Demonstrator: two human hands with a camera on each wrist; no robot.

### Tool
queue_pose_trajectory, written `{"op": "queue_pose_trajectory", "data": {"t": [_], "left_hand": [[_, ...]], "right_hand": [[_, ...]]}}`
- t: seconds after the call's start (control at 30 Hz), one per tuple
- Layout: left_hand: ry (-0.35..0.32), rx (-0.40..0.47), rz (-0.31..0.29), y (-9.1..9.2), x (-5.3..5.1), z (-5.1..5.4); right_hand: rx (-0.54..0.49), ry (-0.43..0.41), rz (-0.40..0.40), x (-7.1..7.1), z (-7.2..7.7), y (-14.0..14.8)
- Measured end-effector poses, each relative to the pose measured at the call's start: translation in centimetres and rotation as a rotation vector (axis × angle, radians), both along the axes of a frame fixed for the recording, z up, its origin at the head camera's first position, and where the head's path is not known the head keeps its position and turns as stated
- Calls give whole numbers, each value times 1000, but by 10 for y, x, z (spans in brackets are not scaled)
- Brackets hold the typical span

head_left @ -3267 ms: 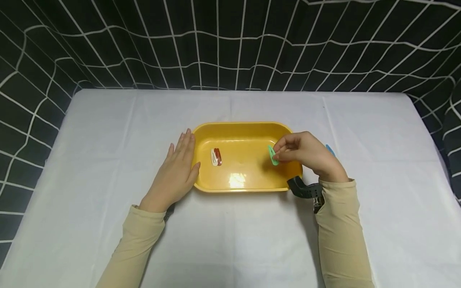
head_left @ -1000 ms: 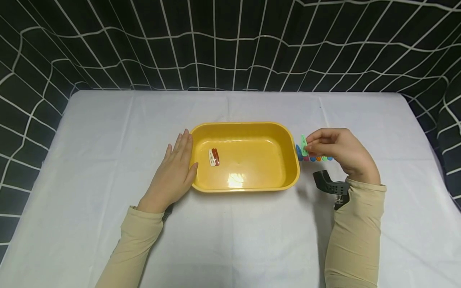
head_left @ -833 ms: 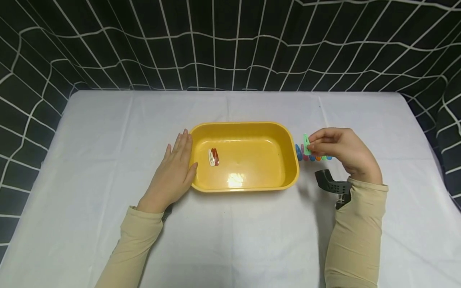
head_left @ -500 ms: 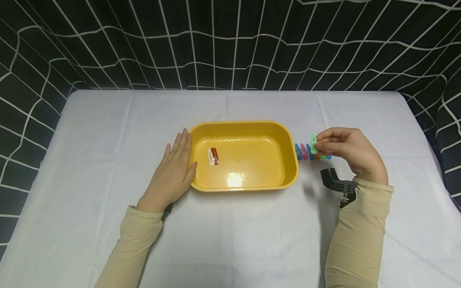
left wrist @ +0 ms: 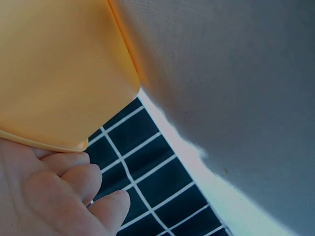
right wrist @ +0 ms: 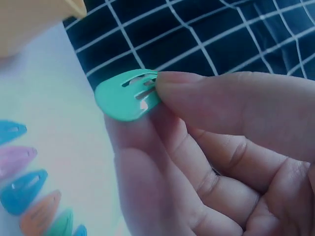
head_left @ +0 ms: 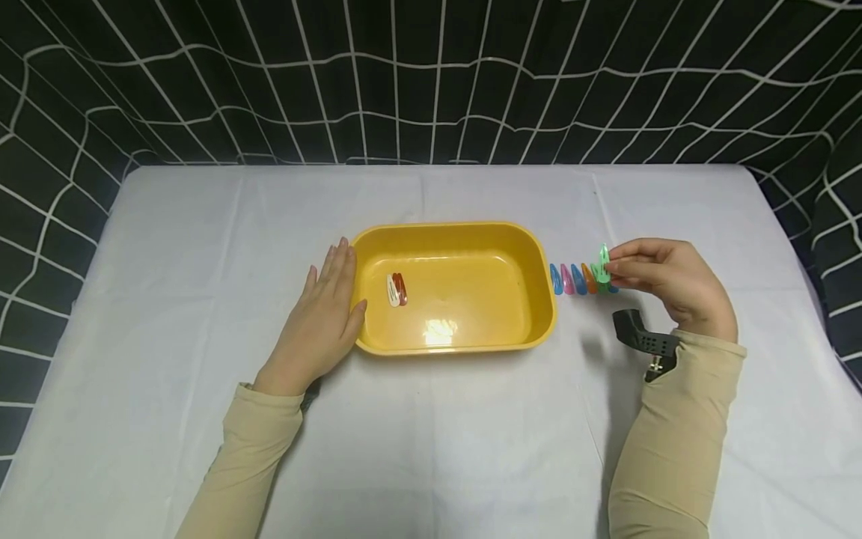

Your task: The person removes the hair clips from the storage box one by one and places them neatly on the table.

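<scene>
Straight fingers of my left hand (head_left: 313,326) rest against the left side of a yellow tray (head_left: 465,307). Between thumb and fingertips, my right hand (head_left: 680,281) pinches a green snap hair clip (head_left: 604,263), seen close up in the right wrist view, above the right end of a row of clips. That row holds a blue clip (head_left: 555,279), a pink clip (head_left: 568,279), another blue clip (head_left: 578,278), an orange clip (head_left: 589,278), and a partly hidden green and blue one. Inside the tray, a white clip (head_left: 393,290) lies beside a red clip (head_left: 401,289).
A white cloth (head_left: 431,434) covers the table, with the tray in its middle. Dark walls with white netting (head_left: 431,90) stand behind the table and at both sides. A black camera mount (head_left: 646,340) sits at my right wrist.
My right hand has carried the green hair clip from above the tray's right part out to the right, along the clip row towards its right end. The left hand stays at the tray.
</scene>
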State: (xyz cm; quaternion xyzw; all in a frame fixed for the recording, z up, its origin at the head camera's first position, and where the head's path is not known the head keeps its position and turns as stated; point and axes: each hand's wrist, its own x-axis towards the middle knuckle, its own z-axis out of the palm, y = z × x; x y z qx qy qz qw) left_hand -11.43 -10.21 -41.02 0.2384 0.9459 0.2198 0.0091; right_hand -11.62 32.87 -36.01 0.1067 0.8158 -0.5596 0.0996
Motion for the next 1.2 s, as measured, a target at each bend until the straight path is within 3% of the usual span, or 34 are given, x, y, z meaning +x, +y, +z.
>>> {"op": "queue_pose_trajectory", "data": {"t": [0.47, 0.67, 0.73, 0.9, 1.2], "left_hand": [[-2, -11, 2, 0, 0, -1], [-4, -11, 3, 0, 0, 0], [-5, -12, 3, 0, 0, 0], [-2, -11, 2, 0, 0, 0], [2, -14, -2, 0, 1, 1]], "right_hand": [[-48, -37, -76, 3, -16, 20], [-156, -44, -128, 2, -27, 28], [-140, -62, -138, 1, -30, 30], [10, -92, -162, -2, -38, 30], [133, -89, -197, -3, -46, 29]]}}
